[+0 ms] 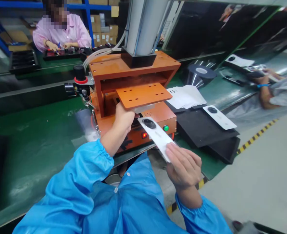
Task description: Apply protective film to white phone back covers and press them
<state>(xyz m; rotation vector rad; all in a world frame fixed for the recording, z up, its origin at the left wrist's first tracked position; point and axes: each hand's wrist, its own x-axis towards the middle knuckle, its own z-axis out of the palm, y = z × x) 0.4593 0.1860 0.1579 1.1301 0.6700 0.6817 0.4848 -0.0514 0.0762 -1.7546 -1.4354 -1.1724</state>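
My right hand (184, 165) grips a white phone back cover (159, 137) by its lower end. The cover has a round black camera ring at its far end and is held tilted in front of the orange press (167, 112). My left hand (124, 117) reaches under the press's raised orange plate (143, 94). Its fingers are mostly hidden by that plate, and whether they hold anything does not show. The press carries a green button (166, 128) and a lit red switch (144, 135) on its front.
Right of the press, another white back cover (220, 117) lies on a black tray (194, 130). Behind are a fanned stack of white sheets (186, 97) and a film roll (200, 75). A pressure regulator (80, 78) juts out left. Co-workers sit across (62, 32) and at right (267, 87).
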